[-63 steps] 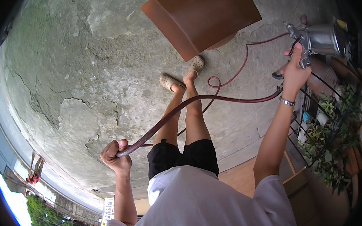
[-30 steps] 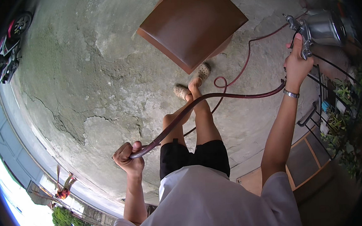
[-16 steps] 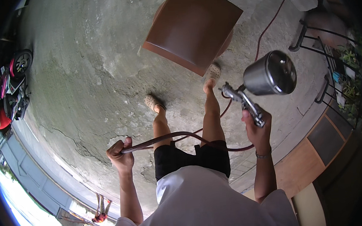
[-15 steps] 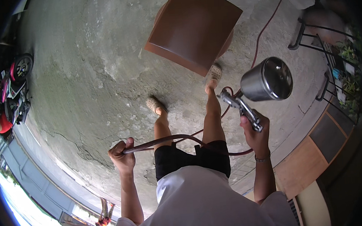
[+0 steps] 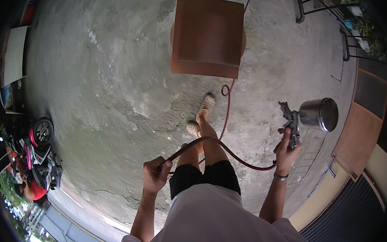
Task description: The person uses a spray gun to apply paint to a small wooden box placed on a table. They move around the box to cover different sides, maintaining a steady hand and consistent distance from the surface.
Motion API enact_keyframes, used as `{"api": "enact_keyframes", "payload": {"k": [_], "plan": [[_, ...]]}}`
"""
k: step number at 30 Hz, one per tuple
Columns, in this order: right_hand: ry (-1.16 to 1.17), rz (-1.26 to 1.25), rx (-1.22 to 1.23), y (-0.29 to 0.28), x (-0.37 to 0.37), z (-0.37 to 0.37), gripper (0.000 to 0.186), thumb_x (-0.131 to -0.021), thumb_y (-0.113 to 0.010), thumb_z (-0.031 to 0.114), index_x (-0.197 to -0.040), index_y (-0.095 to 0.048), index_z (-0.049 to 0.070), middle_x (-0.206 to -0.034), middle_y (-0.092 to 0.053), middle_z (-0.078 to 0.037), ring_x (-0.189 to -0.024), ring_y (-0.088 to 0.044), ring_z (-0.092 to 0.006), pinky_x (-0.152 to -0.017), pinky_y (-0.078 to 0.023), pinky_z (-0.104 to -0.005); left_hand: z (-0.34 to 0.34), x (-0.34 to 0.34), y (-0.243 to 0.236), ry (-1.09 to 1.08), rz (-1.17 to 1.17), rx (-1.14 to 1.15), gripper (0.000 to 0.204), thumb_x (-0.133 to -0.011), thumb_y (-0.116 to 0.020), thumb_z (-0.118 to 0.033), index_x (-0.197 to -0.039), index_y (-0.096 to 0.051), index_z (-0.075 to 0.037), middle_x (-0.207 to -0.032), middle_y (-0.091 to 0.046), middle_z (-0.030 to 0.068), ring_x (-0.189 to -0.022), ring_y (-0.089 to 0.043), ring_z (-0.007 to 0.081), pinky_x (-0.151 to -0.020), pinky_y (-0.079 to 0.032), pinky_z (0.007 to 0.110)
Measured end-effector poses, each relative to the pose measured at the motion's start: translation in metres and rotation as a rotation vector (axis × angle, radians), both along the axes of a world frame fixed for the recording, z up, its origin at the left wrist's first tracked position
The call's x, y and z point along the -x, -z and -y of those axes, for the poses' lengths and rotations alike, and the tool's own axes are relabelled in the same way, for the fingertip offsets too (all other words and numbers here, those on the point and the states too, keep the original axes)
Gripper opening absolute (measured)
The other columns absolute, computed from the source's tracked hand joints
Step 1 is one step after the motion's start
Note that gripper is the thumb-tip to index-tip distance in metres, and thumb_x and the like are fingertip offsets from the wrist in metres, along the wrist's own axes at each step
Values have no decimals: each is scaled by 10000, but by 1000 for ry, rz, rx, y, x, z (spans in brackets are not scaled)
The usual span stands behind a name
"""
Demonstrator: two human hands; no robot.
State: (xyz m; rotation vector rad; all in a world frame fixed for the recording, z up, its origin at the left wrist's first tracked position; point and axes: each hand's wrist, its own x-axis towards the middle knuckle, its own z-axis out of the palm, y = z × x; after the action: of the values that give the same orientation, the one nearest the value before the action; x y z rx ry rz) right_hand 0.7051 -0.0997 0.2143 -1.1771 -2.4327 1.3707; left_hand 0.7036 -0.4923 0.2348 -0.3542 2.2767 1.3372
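My right hand [image 5: 286, 151] is wrapped round the handle of a metal spray gun [image 5: 294, 126], which has a shiny silver cup [image 5: 316, 115] on its outer side. A dark red air hose [image 5: 233, 150] arches from near the gun's handle across to my left hand [image 5: 155, 174], whose fingers are closed on it. From there the hose runs behind my legs and up the concrete. Beyond my feet stands a brown box-like piece [image 5: 210, 31] with a smooth, slightly glossy top and a rounded part showing at its sides. The spray gun is well apart from it.
The hose loops on the cracked concrete floor [image 5: 112, 103] beside my shoes and passes the brown piece. Black metal racks [image 5: 324, 8] with potted plants stand far right, above wooden panels [image 5: 358, 133]. At left are a parked motorcycle [image 5: 38, 148] and a person in red [image 5: 37, 191].
The brown piece now appears squarer ahead and farther from my feet. My feet have come together in a step. The spray gun has swung right and lower, and my left hand has shifted right with the hose.
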Motion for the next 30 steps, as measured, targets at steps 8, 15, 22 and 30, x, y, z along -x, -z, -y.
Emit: {"api": "enact_keyframes", "payload": {"k": [8,15,22,30], "plan": [[336,-47,-255,19,20,-8,462,-1028,-595,375,-1004,-682,-77,-808,-721,-103,-401,-470,-73,-371,-319,-278,66,51,-4,239,-45,7,615,-964,-662,-449,-569,-445,-31,-478,-336,28,-471,-303,105,-432,-263,328],[442,-28,-239,27,37,63,467,-1013,-619,402,-944,-696,-54,-729,-698,-95,-397,-450,-67,-367,-313,-277,138,81,29,372,16,-4,587,-998,-615,-399,-584,-429,-27,-490,-329,26,-489,-298,99,-443,-257,335],[430,-119,106,30,63,186,400,-991,-656,386,-883,-646,1,-645,-641,-62,-430,-506,-60,-371,-344,-234,270,76,65,-39,96,-164,581,-1017,-592,-402,-572,-360,-111,-530,-317,-61,-507,-249,73,-490,-180,301],[189,-45,212,26,82,273,343,-969,-700,311,-877,-639,-13,-661,-565,-13,-603,-482,-74,-540,-390,-260,337,84,81,-132,87,-168,577,-1023,-586,-426,-581,-340,-149,-523,-298,-73,-478,-217,41,-469,-142,290]]}}
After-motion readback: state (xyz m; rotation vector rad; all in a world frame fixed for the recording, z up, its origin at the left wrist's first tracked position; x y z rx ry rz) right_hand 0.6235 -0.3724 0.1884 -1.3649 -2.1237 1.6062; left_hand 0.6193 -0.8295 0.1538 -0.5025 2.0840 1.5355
